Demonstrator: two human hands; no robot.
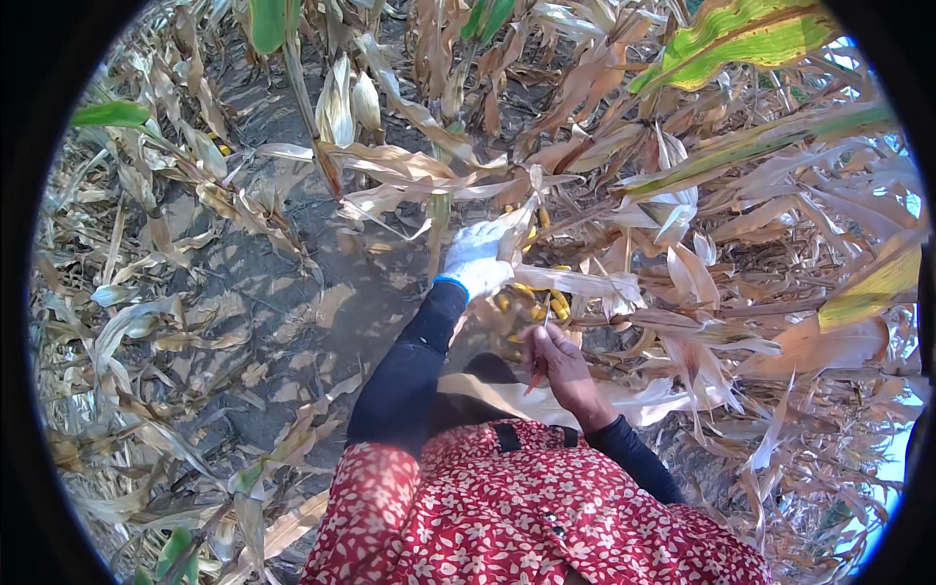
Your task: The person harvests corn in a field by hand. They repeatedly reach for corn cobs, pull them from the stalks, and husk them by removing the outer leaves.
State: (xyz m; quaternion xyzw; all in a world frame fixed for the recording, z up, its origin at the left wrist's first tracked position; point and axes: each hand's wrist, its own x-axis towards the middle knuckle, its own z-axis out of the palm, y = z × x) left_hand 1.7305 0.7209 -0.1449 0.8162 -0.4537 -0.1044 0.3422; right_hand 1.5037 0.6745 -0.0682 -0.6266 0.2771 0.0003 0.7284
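Observation:
My left hand, in a white knit glove with a blue cuff, is closed around pale dry corn husk at the middle of the view. Bare, my right hand is to the lower right of it, fingers curled on a thin pointed tool with a reddish handle; its exact kind cannot be told. Several yellow corn cobs lie on the ground between and beyond the hands, partly under husks. Whether the left hand also holds a cob inside the husk is hidden.
Dry corn stalks and leaves crowd the right side and the top. A cornstalk stands just beyond my left hand. Husk-covered ears hang at the top. Shaded bare soil lies to the left, with leaf litter. A green-yellow leaf overhangs top right.

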